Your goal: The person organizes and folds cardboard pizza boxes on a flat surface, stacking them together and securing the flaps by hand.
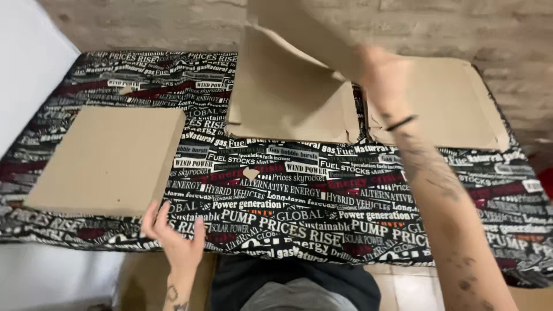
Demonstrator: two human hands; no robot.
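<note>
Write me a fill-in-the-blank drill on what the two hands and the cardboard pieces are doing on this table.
1. The right hand lifts a flat cardboard sheet at the ____ edge of the table.
2. The left hand is next to the folded cardboard box, at its ____ corner.
3. The tablecloth is printed all over with ____.
4. A small cardboard scrap on the cloth is shaped like a ____.

Missing words: far; near right; words; heart
</note>
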